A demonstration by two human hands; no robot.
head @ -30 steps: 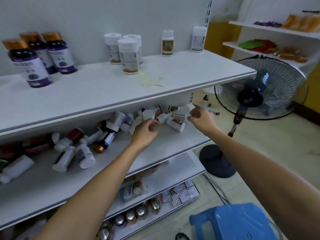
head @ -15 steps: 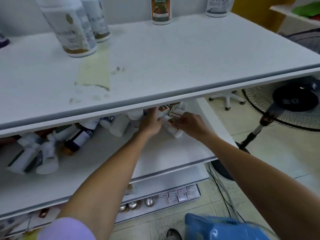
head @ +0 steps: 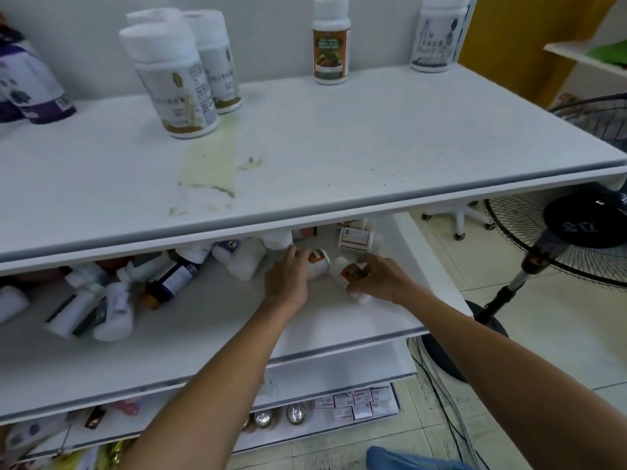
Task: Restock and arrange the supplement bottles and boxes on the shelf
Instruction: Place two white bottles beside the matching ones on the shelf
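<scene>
Middle shelf bears a bottle gripped by right fingers.

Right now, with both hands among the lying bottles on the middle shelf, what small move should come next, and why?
Probably lift the right hand with the orange-label bottle it grips and stand it on the top shelf beside the matching upright bottle; it lies on its side.

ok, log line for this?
left hand: at white orange-labelled plastic bottle, grip unclear | right hand: grips matching lying bottle | place: white middle shelf
</scene>
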